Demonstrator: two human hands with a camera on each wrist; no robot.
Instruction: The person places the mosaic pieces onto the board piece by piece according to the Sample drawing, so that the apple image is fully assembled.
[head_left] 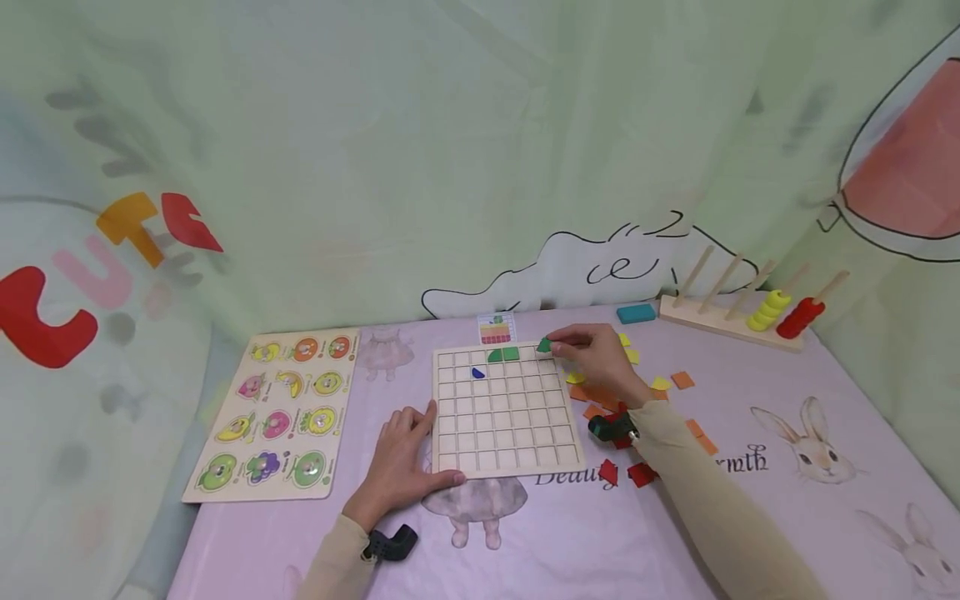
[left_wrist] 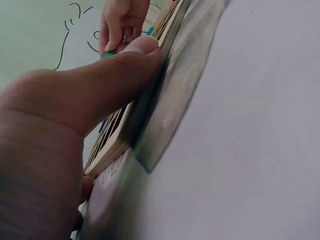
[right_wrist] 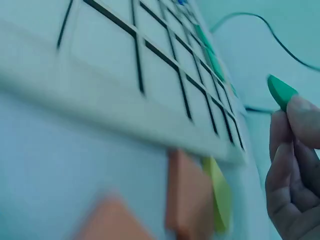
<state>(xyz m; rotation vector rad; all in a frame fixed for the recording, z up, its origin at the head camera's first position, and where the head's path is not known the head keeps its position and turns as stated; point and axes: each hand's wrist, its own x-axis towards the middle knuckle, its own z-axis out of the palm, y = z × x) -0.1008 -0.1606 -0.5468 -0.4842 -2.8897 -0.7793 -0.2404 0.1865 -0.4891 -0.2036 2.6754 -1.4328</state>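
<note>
A wooden grid board [head_left: 504,414] lies flat on the table. My left hand [head_left: 397,458] holds its near left corner, thumb along the front edge and fingers against the left side. Over the far right corner, my right hand [head_left: 600,360] pinches a small green tile [right_wrist: 280,91] with one curved edge between thumb and fingertips. In the top row sit a green tile with a rounded corner [head_left: 495,357] and a green square tile [head_left: 512,353]. Lower and left of them, a blue half-round tile [head_left: 477,373] lies on the grid.
Orange tiles [head_left: 682,380], yellow tiles [head_left: 661,383] and red tiles [head_left: 641,475] are scattered right of the board. A picture card [head_left: 497,328] lies behind it. A fruit puzzle board [head_left: 288,425] is at left; a peg stacker [head_left: 731,321] and teal block [head_left: 636,313] stand back right.
</note>
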